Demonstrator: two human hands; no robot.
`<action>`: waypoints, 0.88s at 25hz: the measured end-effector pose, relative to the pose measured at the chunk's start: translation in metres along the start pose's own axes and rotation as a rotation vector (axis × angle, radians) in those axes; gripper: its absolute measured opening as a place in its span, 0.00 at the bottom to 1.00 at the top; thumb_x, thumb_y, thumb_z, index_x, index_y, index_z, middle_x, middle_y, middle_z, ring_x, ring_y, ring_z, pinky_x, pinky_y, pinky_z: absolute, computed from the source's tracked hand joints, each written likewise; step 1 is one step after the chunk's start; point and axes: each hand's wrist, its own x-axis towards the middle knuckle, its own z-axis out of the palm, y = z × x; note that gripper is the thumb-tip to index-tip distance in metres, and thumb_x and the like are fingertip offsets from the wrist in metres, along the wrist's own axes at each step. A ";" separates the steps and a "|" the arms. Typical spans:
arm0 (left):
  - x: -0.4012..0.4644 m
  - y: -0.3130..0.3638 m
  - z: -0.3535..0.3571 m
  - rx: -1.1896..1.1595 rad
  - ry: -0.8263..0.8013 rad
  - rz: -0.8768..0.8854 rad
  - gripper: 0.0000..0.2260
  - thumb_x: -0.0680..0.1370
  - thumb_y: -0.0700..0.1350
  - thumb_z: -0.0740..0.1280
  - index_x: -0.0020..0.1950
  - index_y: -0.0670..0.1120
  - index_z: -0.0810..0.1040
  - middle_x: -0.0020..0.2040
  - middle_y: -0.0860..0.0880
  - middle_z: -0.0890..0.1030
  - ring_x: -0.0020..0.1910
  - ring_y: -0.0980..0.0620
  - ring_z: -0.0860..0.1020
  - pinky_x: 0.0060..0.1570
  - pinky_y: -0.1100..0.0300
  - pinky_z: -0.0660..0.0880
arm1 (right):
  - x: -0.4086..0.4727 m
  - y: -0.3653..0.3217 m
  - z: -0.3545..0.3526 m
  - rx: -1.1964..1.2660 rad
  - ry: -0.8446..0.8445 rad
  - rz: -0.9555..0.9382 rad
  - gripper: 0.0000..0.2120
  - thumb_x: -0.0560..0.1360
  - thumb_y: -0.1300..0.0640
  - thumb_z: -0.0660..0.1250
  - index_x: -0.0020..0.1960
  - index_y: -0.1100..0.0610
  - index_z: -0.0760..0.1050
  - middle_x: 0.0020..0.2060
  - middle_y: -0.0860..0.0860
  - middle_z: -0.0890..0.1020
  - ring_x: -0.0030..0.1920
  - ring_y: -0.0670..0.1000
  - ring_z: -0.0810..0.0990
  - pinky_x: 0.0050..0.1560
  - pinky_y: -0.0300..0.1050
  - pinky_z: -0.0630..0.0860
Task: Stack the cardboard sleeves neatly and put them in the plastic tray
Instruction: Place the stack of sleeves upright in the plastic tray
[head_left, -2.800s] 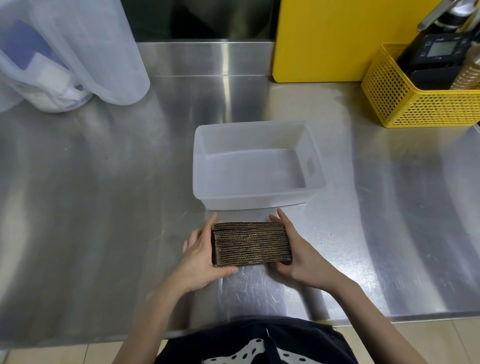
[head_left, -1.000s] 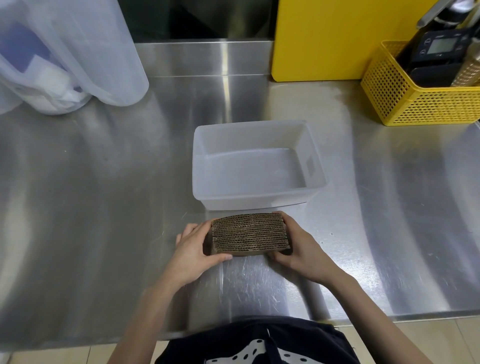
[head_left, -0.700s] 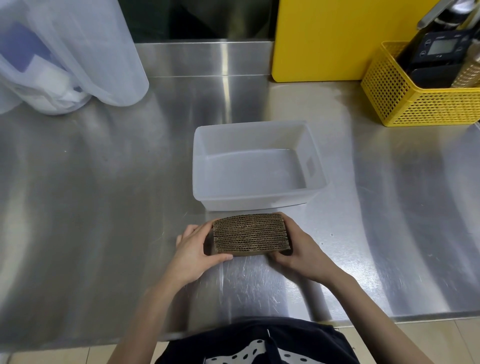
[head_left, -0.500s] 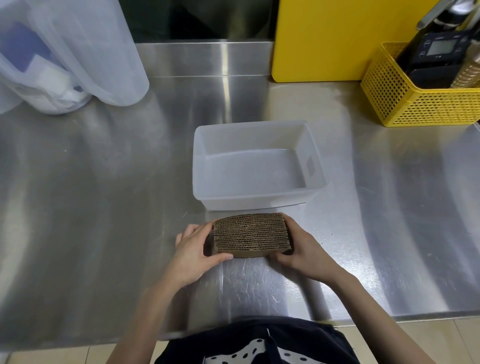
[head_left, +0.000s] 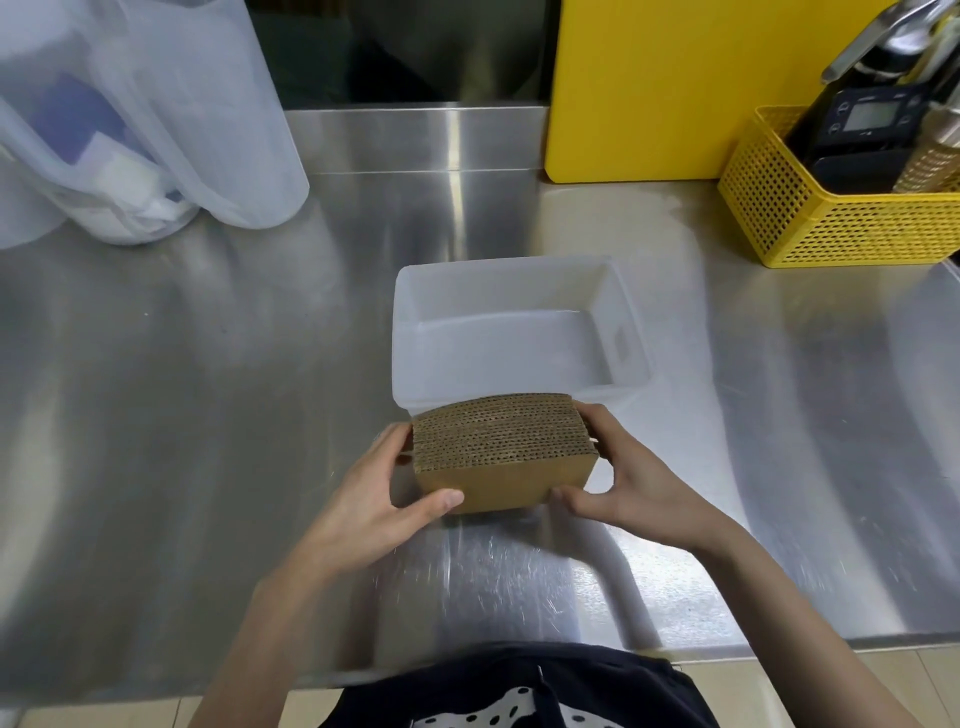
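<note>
Lifted and tilted since a moment before, the squared stack of cardboard sleeves (head_left: 504, 449) was clamped between the left hand (head_left: 387, 499) and right hand (head_left: 631, 480), fingers closed on its ends, the empty plastic tray (head_left: 511, 270) waiting at twelve o'clock.

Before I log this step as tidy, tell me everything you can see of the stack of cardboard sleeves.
The stack of cardboard sleeves is brown corrugated board, many flat sleeves pressed into one even block, fluted edges up and a plain face toward the camera. The left hand and right hand clamp its ends, just in front of the empty plastic tray.
</note>
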 end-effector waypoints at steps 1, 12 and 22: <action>0.001 0.002 -0.003 -0.018 0.010 0.003 0.23 0.60 0.64 0.65 0.53 0.67 0.63 0.56 0.65 0.72 0.56 0.68 0.72 0.54 0.74 0.66 | 0.002 -0.004 -0.002 -0.007 0.007 -0.008 0.34 0.59 0.47 0.68 0.64 0.44 0.61 0.58 0.41 0.74 0.57 0.38 0.73 0.57 0.27 0.68; 0.041 0.024 -0.036 -0.061 0.106 0.071 0.25 0.61 0.62 0.65 0.56 0.61 0.68 0.47 0.68 0.76 0.47 0.74 0.74 0.46 0.81 0.68 | 0.039 -0.049 -0.027 -0.100 0.039 -0.038 0.31 0.68 0.61 0.70 0.65 0.51 0.58 0.52 0.44 0.74 0.48 0.48 0.78 0.47 0.32 0.75; 0.093 0.038 -0.069 -0.061 0.053 -0.029 0.26 0.62 0.61 0.66 0.58 0.57 0.69 0.49 0.66 0.74 0.49 0.70 0.74 0.51 0.73 0.68 | 0.079 -0.060 -0.030 -0.089 0.053 0.143 0.28 0.71 0.57 0.67 0.65 0.54 0.58 0.44 0.41 0.71 0.40 0.41 0.75 0.35 0.28 0.72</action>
